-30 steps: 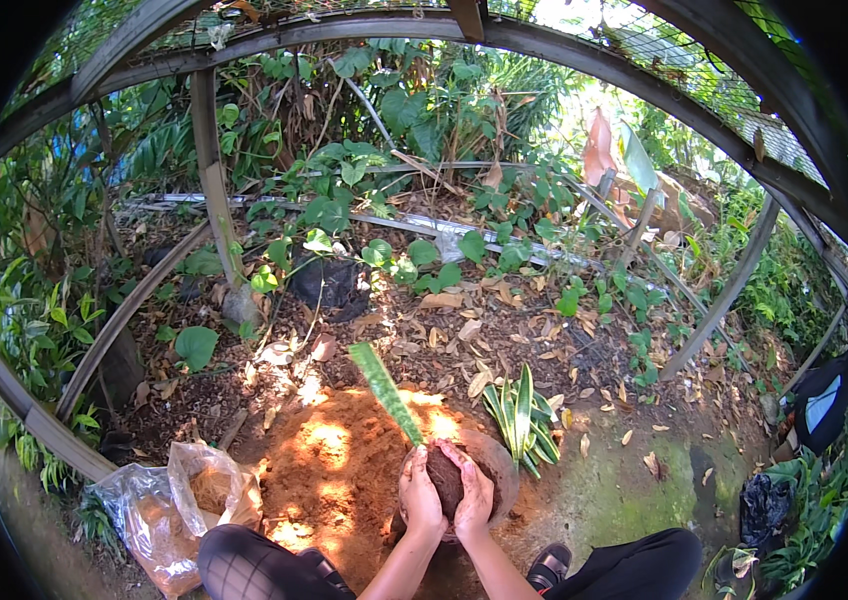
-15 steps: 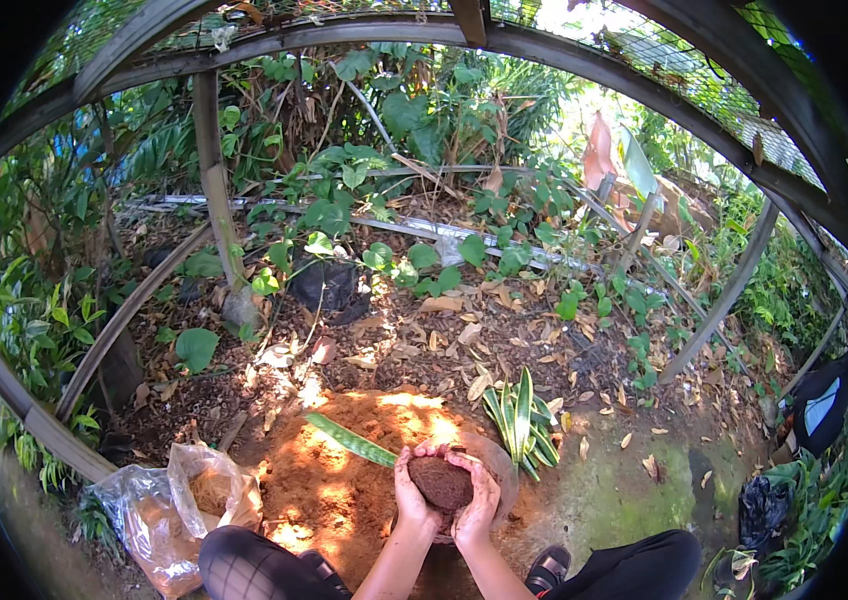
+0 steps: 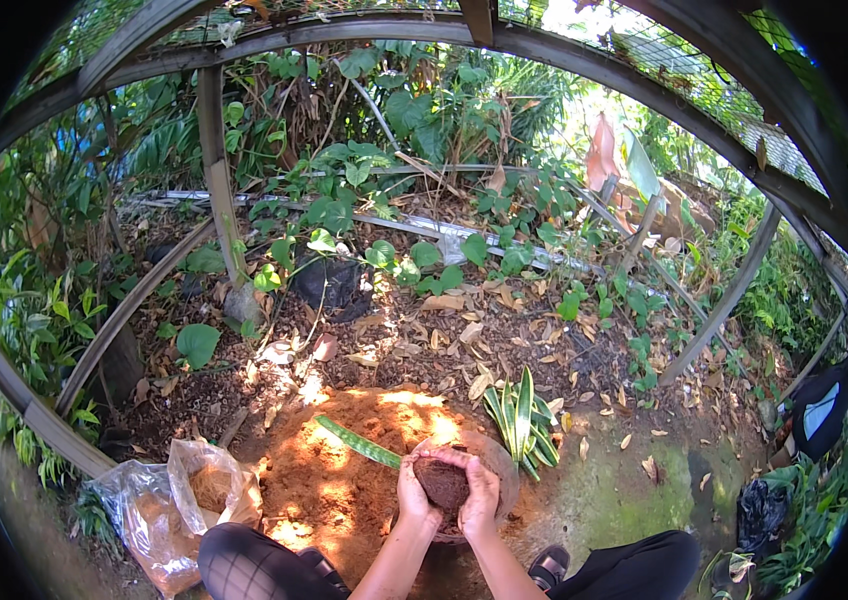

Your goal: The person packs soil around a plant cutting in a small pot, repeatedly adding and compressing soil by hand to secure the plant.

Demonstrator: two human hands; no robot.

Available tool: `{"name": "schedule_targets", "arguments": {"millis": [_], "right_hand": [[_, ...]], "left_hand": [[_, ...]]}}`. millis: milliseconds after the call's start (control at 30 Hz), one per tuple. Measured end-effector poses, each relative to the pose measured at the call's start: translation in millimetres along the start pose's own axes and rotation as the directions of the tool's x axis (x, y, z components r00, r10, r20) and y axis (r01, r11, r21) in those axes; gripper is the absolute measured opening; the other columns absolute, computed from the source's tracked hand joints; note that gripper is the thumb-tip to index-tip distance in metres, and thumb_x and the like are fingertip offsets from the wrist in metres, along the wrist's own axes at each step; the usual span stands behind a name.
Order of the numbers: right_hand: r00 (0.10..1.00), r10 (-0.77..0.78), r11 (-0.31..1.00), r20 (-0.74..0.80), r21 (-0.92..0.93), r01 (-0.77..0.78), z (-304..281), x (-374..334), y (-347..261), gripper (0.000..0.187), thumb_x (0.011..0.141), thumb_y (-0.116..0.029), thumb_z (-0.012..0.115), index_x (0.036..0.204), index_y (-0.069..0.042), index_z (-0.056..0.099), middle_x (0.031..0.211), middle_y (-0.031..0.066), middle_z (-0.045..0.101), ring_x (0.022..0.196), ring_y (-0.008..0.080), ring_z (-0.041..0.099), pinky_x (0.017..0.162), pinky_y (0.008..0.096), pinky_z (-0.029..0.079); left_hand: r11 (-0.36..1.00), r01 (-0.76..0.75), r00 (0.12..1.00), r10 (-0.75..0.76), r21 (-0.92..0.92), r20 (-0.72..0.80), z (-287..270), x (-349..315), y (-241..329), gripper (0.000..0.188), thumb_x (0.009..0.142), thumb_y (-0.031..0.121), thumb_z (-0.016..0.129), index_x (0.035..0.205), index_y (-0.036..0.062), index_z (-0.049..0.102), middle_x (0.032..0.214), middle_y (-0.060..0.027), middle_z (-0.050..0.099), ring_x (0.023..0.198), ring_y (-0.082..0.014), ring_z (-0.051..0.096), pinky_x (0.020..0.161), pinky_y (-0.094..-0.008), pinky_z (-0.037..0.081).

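**Cupped Hold: Pose and Surroundings**

My left hand (image 3: 418, 497) and my right hand (image 3: 479, 497) form a two-sided cup around a dark brown soil mass (image 3: 443, 484). Both are grasping: each palm bears on one flank, and the fingers curve inward over the far edge, where the fingertips come close together. The near face of the mass is exposed between my wrists. My thumbs are hard to make out.

My forearms (image 3: 391, 562) enter from the lower edge, one on each side, and converge toward the wrists. Dirt marks my right fingers.

A green mottled leaf (image 3: 358, 441) extends from the fingertips of my left hand, slanting up and to the left at a low angle. I cannot tell whether those fingers grip its base.

A round pale basin (image 3: 507, 478) sits behind and below my hands, its rim showing beyond the right one. A mound of orange soil (image 3: 316, 490) spreads to the left. Yellow-edged leaves (image 3: 522, 422) lie in a bundle just beyond the basin. Clear plastic bags (image 3: 149, 525) stand farther left, near my knee (image 3: 259, 562).
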State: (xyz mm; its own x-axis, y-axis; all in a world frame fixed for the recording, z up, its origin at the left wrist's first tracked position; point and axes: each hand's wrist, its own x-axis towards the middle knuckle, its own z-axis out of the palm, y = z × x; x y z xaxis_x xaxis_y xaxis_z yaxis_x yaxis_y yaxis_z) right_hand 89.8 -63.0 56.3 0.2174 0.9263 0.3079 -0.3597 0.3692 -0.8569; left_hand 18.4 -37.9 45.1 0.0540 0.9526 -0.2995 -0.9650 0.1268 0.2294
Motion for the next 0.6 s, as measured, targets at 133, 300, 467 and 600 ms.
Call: {"name": "schedule_targets", "arguments": {"millis": [133, 300, 467, 600], "right_hand": [[0.996, 0.040, 0.999, -0.079, -0.006, -0.041, 1, 2, 4, 0.042, 0.102, -0.030, 0.044, 0.106, 0.006, 0.064, 0.103, 0.0112, 0.067, 0.095, 0.0187, 0.062, 0.091, 0.0318, 0.046], [0.995, 0.049, 0.990, 0.085, -0.134, -0.038, -6, 6, 12, 0.041, 0.102, -0.031, 0.046, 0.106, 0.005, 0.065, 0.102, 0.0078, 0.067, 0.094, 0.0145, 0.061, 0.090, 0.0282, 0.046], [0.990, 0.126, 0.981, -0.066, 0.158, -0.114, -14, 0, 21, 0.036, 0.100, -0.026, 0.048, 0.106, 0.005, 0.065, 0.103, 0.0105, 0.068, 0.094, 0.0170, 0.063, 0.090, 0.0293, 0.047], [0.997, 0.011, 0.990, -0.078, -0.138, -0.022, -16, 0, 25, 0.038, 0.100, -0.027, 0.049, 0.106, 0.006, 0.065, 0.106, 0.0137, 0.068, 0.100, 0.0196, 0.063, 0.094, 0.0322, 0.047]], "left_hand": [[1.000, 0.016, 1.000, -0.016, 0.017, -0.011, 2, 1, -1, 0.020, 0.089, 0.024, 0.044, 0.081, 0.0102, 0.056, 0.081, -0.0046, 0.063, 0.081, -0.0190, 0.062, 0.084, -0.0361, 0.051], [0.999, -0.030, 0.997, 0.032, 0.039, -0.068, -4, 1, 1, 0.034, 0.094, 0.025, 0.039, 0.116, 0.0070, 0.058, 0.094, -0.0048, 0.062, 0.086, -0.0187, 0.062, 0.083, -0.0391, 0.053], [1.000, -0.008, 0.998, 0.007, 0.017, 0.059, -18, 7, -2, 0.035, 0.095, 0.026, 0.038, 0.118, 0.0072, 0.056, 0.105, -0.0109, 0.065, 0.094, -0.0246, 0.064, 0.088, -0.0424, 0.052], [0.999, -0.016, 0.994, 0.013, 0.028, 0.108, -28, 15, -12, 0.032, 0.096, 0.024, 0.042, 0.120, 0.0074, 0.056, 0.107, -0.0104, 0.065, 0.097, -0.0233, 0.063, 0.090, -0.0392, 0.050]]}}
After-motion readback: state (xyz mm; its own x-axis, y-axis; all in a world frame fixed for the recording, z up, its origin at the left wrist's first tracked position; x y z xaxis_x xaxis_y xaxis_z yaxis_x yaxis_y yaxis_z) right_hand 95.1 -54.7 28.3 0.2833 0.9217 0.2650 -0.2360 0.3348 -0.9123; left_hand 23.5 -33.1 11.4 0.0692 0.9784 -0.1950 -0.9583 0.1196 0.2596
